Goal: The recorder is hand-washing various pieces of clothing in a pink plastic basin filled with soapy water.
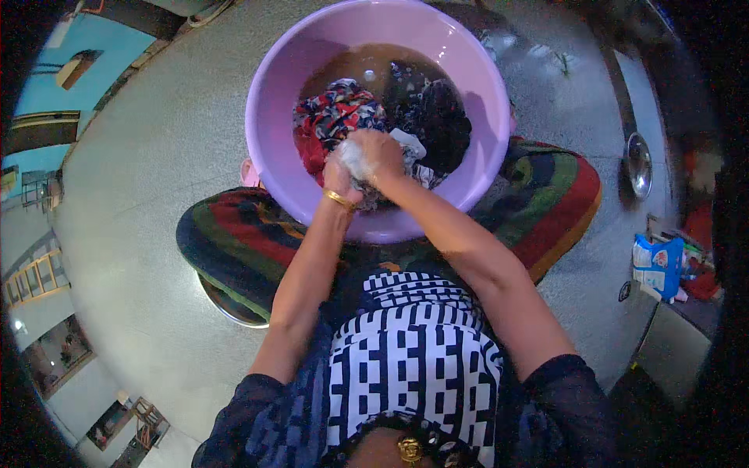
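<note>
Inside a pink plastic basin [488, 169], my two hands come together over the near part of the laundry. My left hand [341, 178], with a gold-coloured bangle at its wrist, and my right hand [380, 153] press around a whitish wet bundle [353, 158], probably cloth with lather. Just beyond them lies a red, white and dark patterned cloth [339, 111], partly in brownish water [371, 61]. A dark cloth [436, 117] is soaking at the right. A white cloth [409, 143] shows beside my right hand.
My knees, under a striped cloth [562, 193], flank the basin on the floor [146, 140]. A round metal vessel [231, 307] sits partly hidden by my left knee. Another metal bowl [639, 165] is at the far right, with a blue packet [658, 266] on a ledge nearer me.
</note>
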Motion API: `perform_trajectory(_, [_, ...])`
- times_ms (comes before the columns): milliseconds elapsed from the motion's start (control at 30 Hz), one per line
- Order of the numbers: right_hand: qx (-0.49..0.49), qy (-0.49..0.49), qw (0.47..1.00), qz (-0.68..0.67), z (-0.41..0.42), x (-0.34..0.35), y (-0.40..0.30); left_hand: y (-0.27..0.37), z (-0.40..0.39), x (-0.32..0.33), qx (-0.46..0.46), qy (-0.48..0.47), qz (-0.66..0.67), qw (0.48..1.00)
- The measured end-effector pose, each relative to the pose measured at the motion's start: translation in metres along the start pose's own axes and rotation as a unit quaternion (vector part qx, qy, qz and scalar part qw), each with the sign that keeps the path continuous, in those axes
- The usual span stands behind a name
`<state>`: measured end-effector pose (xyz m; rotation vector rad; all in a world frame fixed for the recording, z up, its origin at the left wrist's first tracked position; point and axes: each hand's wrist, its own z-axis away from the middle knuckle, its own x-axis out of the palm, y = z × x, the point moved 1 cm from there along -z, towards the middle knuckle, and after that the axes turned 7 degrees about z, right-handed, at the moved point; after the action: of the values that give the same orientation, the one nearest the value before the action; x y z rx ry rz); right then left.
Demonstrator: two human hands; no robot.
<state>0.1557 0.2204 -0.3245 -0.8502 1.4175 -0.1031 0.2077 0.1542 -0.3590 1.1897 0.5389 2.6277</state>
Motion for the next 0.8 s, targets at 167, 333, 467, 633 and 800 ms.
perform_trajectory(167, [-0.103,-0.08,0.991,0.008,0.038,-0.015,-0.06,0.014,0.003,-0.014,-0.035,-0.063,0.033,0.997])
perform_trajectory(333, [0.025,-0.075,0.987,0.139,-0.021,0.011,0.039,-0.009,0.005,0.002,-0.198,-0.262,0.174,0.928])
perform_trajectory(467, [-0.023,-0.128,0.991,0.032,0.009,-0.012,-0.022,0.004,0.007,-0.004,-0.088,-0.074,0.067,0.991])
perform_trajectory(633, [-0.054,-0.114,0.991,-0.054,0.033,-0.009,-0.035,0.005,-0.031,-0.055,-0.082,-0.224,0.087,0.967])
perform_trajectory(800, [0.062,-0.043,0.997,-0.029,0.0,-0.009,0.038,0.0,0.004,-0.008,-0.12,-0.058,-0.017,0.991])
